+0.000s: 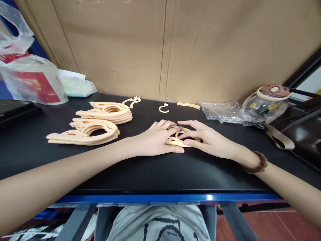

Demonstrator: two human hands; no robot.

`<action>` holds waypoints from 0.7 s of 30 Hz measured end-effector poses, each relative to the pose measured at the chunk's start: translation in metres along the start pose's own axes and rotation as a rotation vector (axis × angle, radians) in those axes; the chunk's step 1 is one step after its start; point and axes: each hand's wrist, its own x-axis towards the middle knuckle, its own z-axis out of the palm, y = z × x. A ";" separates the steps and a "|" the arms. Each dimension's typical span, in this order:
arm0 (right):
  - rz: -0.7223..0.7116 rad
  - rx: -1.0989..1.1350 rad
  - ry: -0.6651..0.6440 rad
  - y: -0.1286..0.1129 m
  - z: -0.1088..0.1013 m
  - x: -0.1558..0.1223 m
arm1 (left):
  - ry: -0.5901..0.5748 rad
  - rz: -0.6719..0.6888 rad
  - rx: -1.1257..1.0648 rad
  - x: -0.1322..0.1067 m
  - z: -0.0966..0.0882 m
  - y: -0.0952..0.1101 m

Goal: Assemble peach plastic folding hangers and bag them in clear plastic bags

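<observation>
Both my hands rest on a small pile of cream plastic hanger parts [178, 140] lying flat on the black tabletop [155, 170]. My left hand [156, 139] lies palm down over the pile's left side, its fingers curved around the edge and thumb pressed along the near side. My right hand [205, 139] covers the right side, with index finger and thumb pinching the near edge of the parts. A brown band sits on my right wrist.
Two stacks of the same cream hanger parts [86, 132] [107, 112] lie at left. A loose hook [163, 108] and thin strips [188, 105] lie near the cardboard wall [175, 47]. Crumpled clear plastic [220, 112], a jug [267, 102] and plastic bags [32, 80] flank the table.
</observation>
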 end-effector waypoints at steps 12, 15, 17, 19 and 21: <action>-0.005 0.046 -0.006 0.012 0.005 -0.002 | -0.170 -0.054 -0.013 0.001 -0.004 0.000; 0.010 0.045 -0.007 0.012 0.005 -0.002 | -0.128 -0.037 -0.032 0.000 -0.006 0.000; 0.008 0.049 -0.016 0.011 0.005 -0.002 | -0.105 -0.028 -0.055 0.000 -0.007 -0.002; 0.003 0.056 -0.022 0.011 0.004 -0.002 | -0.076 -0.011 -0.071 0.000 -0.009 -0.004; -0.002 0.059 -0.025 0.011 0.004 -0.002 | -0.041 0.010 -0.059 0.002 -0.010 -0.007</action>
